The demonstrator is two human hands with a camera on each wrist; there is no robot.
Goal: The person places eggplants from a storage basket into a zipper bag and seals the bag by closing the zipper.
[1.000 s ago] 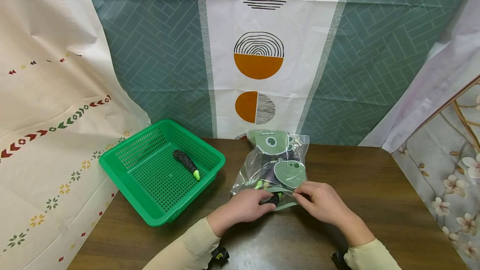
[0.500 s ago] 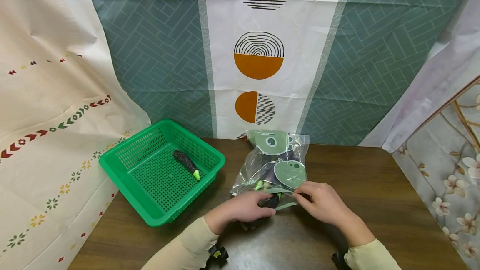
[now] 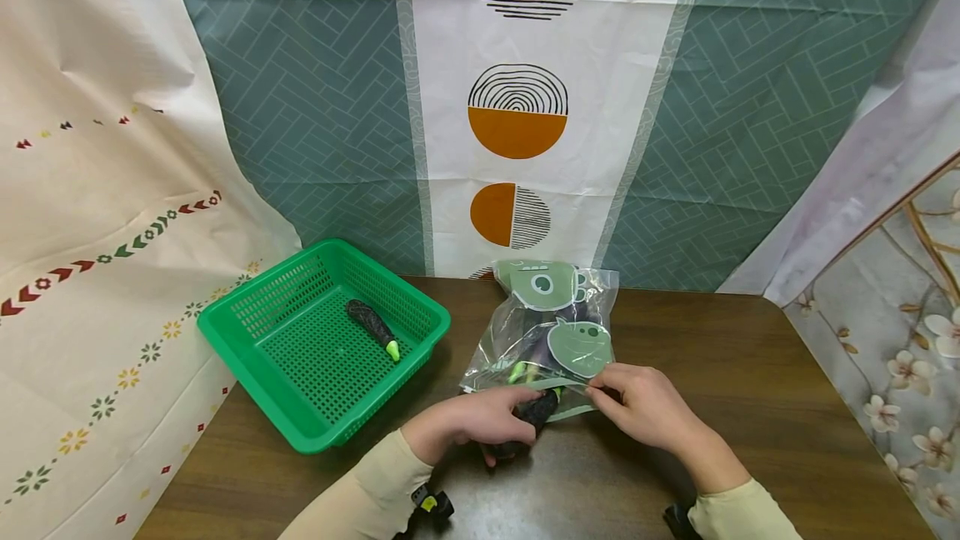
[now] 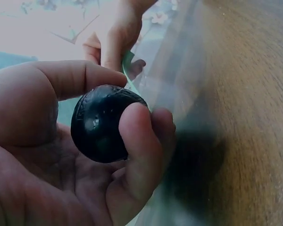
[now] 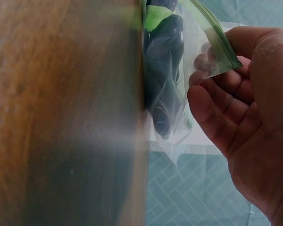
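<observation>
Since the earlier frames the left hand has drawn back slightly, baring more of the dark eggplant it grips at the mouth of the clear bag, whose edge the right hand pinches. Other eggplants are already bagged; this one looks only partly in, and one more eggplant lies in the green basket, perhaps still to be packed.

The bag is glossy, crinkled plastic; at its near edge, an eggplant with shiny, lightly wrinkled skin; left of the bag, a plastic basket; beneath, a smooth, sheeny wood-grain table; behind, a creased, cloth-like hanging
</observation>
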